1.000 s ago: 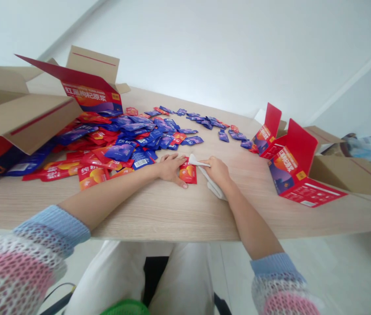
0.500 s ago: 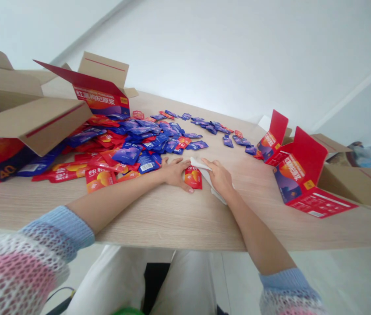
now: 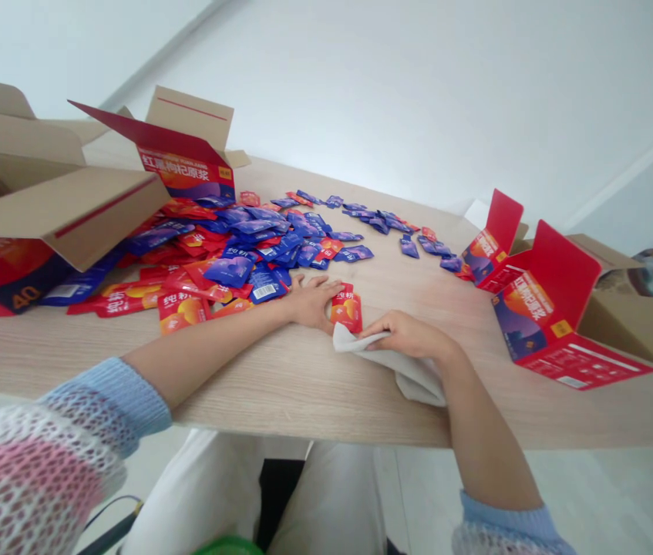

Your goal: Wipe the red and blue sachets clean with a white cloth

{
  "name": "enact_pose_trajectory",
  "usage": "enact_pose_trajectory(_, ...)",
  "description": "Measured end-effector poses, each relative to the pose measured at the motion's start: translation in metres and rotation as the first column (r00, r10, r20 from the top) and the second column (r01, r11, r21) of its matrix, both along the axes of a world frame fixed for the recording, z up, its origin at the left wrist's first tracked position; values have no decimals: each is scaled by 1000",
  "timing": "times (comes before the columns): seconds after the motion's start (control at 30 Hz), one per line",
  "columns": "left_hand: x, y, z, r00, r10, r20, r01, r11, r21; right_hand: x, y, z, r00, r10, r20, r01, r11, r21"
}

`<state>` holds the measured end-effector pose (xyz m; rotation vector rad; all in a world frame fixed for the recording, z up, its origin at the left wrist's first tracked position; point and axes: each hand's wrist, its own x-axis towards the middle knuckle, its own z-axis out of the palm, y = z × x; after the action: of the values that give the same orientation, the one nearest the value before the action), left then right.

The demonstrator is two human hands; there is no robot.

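My left hand (image 3: 310,301) lies flat on the wooden table (image 3: 314,385), its fingers spread and pressing the left side of a small red sachet (image 3: 347,309). My right hand (image 3: 408,336) is closed round a white cloth (image 3: 401,366), whose corner touches the lower edge of that sachet. A wide heap of red and blue sachets (image 3: 239,239) covers the table behind my left hand.
Open cardboard cartons (image 3: 42,200) stand at the left, with a red printed box (image 3: 187,166) behind them. Two opened red boxes (image 3: 546,308) lie at the right, next to a brown carton (image 3: 638,324). The table's front edge runs just below my forearms.
My right hand has drawn the white cloth back toward the table's front edge, from beside the sachet to below it. My left hand stays pressed on the sachet.
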<state>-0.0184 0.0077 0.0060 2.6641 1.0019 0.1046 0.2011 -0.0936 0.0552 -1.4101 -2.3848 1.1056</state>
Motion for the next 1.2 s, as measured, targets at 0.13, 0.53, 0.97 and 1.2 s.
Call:
enact_pose_trajectory(0.13, -7, 0, 10, 993, -110, -51, 107, 992, -62, 29, 7, 4, 959, -251, -130, 269, 953, 141)
enact_pose_trajectory(0.53, -6, 4, 14, 994, -96, -46, 89, 988, -126, -14, 22, -25, 785, -485, 385, 200, 787, 583)
enact_pose_trajectory(0.97, -2, 6, 16, 993, -3, -121, -15, 988, -151, -25, -10, 3, 937, -89, 339, -27, 946, 322)
enact_pose_trajectory(1.2, -7, 9, 22, 986, -128, -107, 105, 974, -199, -45, -18, -6, 969, 214, -126, -219, 975, -27)
